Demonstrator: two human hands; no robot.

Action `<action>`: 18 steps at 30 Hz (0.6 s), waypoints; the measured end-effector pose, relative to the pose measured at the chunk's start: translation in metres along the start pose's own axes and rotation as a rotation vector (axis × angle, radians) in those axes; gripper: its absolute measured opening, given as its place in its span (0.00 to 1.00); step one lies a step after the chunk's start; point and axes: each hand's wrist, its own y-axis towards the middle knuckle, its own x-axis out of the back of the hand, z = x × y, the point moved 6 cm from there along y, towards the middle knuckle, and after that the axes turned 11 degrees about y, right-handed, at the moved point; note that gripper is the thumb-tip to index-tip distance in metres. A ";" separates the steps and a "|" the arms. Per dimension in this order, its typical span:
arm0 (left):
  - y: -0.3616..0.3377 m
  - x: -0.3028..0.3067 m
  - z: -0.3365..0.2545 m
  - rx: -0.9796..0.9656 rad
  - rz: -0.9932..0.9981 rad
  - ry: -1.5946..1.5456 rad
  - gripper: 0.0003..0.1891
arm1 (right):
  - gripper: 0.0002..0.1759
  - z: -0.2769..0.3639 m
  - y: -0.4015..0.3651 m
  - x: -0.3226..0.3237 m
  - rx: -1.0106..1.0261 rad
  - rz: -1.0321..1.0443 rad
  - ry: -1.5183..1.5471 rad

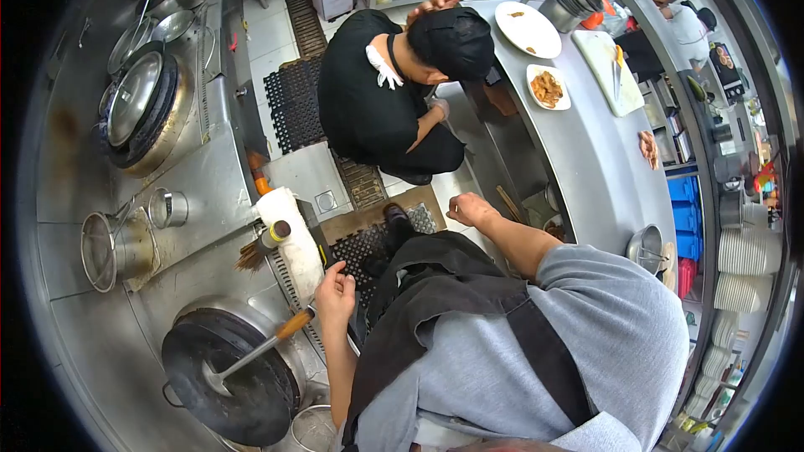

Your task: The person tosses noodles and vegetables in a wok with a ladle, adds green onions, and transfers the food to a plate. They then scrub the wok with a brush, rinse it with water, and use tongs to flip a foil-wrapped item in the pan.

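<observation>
At the near left stove, the person's left hand (335, 291) curled against the end of one orange-handled ladle (293, 324); I could not tell whether it gripped. The ladle lay in one black wok (251, 406). The right hand (469, 209) hung as a loose, empty fist. Two plates (528, 29) sat far right.
</observation>
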 end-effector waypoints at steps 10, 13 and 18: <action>0.056 -0.002 -0.039 -0.096 0.081 0.036 0.15 | 0.16 -0.092 -0.031 0.007 -0.173 -0.171 0.121; 0.085 -0.011 -0.073 -0.159 0.064 0.169 0.15 | 0.16 -0.122 -0.040 0.012 -0.225 -0.149 0.110; 0.139 -0.075 -0.076 -0.010 0.198 -0.085 0.15 | 0.14 -0.175 -0.027 0.036 -0.338 -0.230 0.244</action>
